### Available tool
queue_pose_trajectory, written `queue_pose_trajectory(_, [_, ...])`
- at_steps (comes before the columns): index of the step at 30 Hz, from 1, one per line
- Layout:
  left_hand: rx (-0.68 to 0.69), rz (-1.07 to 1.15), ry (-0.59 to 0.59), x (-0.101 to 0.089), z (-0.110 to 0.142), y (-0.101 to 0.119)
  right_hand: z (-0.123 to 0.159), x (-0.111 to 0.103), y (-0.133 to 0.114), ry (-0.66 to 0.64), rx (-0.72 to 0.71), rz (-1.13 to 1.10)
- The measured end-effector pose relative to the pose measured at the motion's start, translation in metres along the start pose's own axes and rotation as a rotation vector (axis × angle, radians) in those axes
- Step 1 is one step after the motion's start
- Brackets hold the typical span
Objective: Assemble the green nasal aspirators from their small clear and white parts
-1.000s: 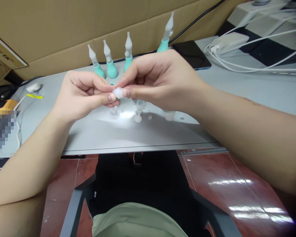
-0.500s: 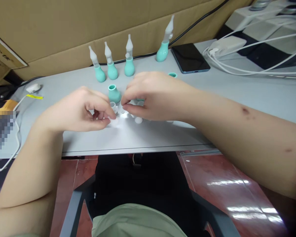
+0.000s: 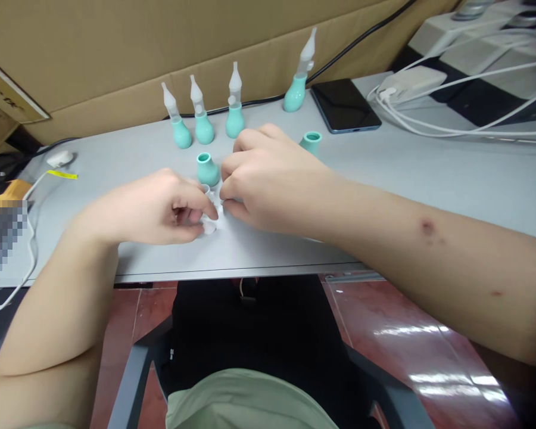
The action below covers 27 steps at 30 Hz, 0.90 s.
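My left hand [image 3: 161,205] is low over the table with thumb and index finger apart and the other fingers curled. A small whitish piece [image 3: 209,227] lies by its fingertips. My right hand [image 3: 268,173] is closed in a pinch just to the right; what it pinches, if anything, is hidden. Behind the hands stands an open teal rubber bulb [image 3: 208,170] with a clear plastic part [image 3: 206,188] in front of it, partly covered by my left fingers. Another open bulb [image 3: 311,143] shows beyond my right hand.
Several teal bulbs with translucent pointed tips, one a nasal aspirator [image 3: 235,113], stand along the cardboard [image 3: 116,53] at the back. To the right lie a dark phone [image 3: 346,106] and a white adapter [image 3: 417,82] with cables. The table's front edge [image 3: 232,274] runs before my lap.
My right hand has shifted down and its fingers have drawn closer together, covering small white pieces. My left hand has moved slightly right and its thumb and index finger have parted.
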<state>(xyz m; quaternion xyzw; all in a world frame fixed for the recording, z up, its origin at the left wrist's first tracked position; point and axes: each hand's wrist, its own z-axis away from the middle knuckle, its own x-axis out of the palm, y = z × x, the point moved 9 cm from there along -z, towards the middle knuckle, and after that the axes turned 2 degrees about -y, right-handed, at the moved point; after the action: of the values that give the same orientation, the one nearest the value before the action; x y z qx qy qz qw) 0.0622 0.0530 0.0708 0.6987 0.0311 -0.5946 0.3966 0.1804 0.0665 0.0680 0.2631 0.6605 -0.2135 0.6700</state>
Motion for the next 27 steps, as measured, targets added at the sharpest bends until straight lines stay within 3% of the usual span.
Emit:
queue_pose_trajectory(2, [0.044, 0.029, 0.080, -0.008, 0.002, 0.001, 0.000, 0.000, -0.001, 0.007, -0.001, -0.015])
queue_pose_trajectory(5, [0.163, -0.063, 0.333, -0.028, 0.008, 0.007, -0.002, 0.000, 0.000, 0.023, 0.018, -0.069])
queue_pose_trajectory(7, [0.139, -0.157, 0.407, -0.033, 0.010, 0.005, -0.003, 0.001, -0.001, 0.003, 0.025, -0.081])
queue_pose_trajectory(12, [-0.058, -0.219, 0.369, -0.032, 0.008, -0.010, -0.001, 0.004, -0.005, -0.093, 0.048, 0.005])
queue_pose_trajectory(19, [-0.079, -0.219, 0.293, -0.024, 0.008, -0.006, 0.000, -0.002, -0.001, -0.081, 0.091, -0.087])
queue_pose_trajectory(27, [-0.102, -0.227, 0.301, -0.023, 0.003, -0.010, -0.004, 0.004, -0.004, -0.129, 0.123, -0.005])
